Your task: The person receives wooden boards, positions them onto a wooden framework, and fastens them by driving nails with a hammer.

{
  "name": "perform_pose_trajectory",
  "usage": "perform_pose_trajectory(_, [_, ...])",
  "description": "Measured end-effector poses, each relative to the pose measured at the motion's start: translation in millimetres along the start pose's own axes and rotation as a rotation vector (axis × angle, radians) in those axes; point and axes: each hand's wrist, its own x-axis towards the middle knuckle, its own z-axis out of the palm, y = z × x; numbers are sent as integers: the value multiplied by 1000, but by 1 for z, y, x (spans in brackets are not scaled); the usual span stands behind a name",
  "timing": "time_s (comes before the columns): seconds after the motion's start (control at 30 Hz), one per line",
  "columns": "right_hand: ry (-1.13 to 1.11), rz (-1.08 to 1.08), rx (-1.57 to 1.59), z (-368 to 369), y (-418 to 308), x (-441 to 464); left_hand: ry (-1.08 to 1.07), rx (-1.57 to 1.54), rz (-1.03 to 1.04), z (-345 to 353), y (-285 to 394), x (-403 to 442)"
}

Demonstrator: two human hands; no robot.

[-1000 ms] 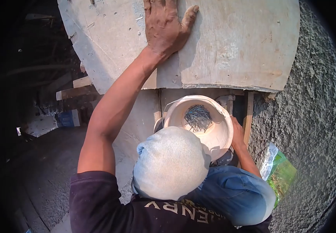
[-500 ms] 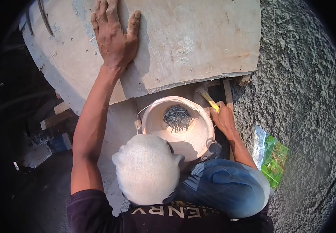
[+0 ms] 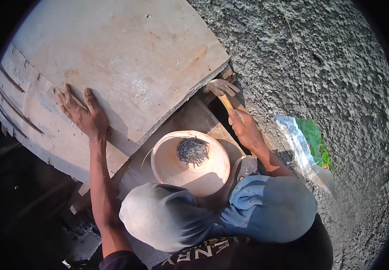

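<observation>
My left hand (image 3: 84, 112) lies flat on a large plywood sheet (image 3: 145, 58), fingers spread, near the sheet's left edge. In my right hand (image 3: 246, 128) is a claw hammer (image 3: 222, 88), gripped by its yellowish handle. Its metal head is at the sheet's right corner; whether it touches the edge I cannot tell. Between my knees and the sheet stands a pale bucket (image 3: 160, 164), with a pile of loose nails (image 3: 193, 151) inside.
Rough grey plastered wall (image 3: 338, 67) runs along the right, with an opening (image 3: 313, 141) showing green leaves. Thin metal rods (image 3: 19, 105) lie on the curved panel (image 3: 32, 112) at left. Wooden pieces and a dark drop lie below left. My bent knees (image 3: 158, 216) are close behind the bucket.
My view has turned, so the sheet appears tilted and farther left. The hammer head now shows clearly at the sheet's corner, with its claw visible. My left hand still presses flat on the sheet.
</observation>
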Motion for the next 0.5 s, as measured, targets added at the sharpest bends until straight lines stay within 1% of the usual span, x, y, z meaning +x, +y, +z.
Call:
perform_pose_trajectory(0.13, [29, -40, -60, 1, 7, -2, -30, -14, 10, -3, 3, -1])
perform_pose_trajectory(0.27, [89, -102, -132, 9, 18, -8, -73, -30, -26, -8, 11, -14])
perform_pose_trajectory(0.33, [-2, -33, -141, 4, 14, -15, -97, -15, -44, -8, 13, -19])
perform_pose_trajectory(0.4, [-12, -5, -103, 7, 18, -18, -82, -8, -7, -7, 10, -23])
perform_pose_trajectory(0.5, [66, -77, -131, 4, 26, -18, -47, -1, -7, 0, 7, -23])
